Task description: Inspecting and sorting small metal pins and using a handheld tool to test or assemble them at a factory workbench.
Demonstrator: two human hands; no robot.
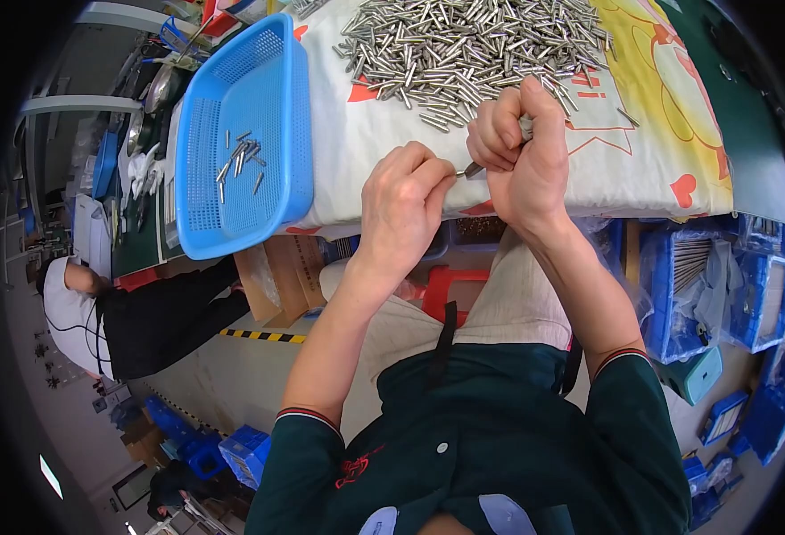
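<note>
Head view, items listed against the blue mesh basket point(198, 152): left hand point(401, 209), right of the basket at the table's near edge, fingertips pinched on the tip of a small metal pin point(469, 169); right hand point(517, 152), further right, curled nearly shut around the pin's other end, touching the left; loose heap of metal pins point(464, 45) beyond both hands on the printed cloth point(642, 134); a few pins point(239, 163) inside the basket; a seated co-worker point(107, 321) below the basket

The right hand point(519, 152) hides most of the small metal pin point(473, 168) in its grip.
</note>
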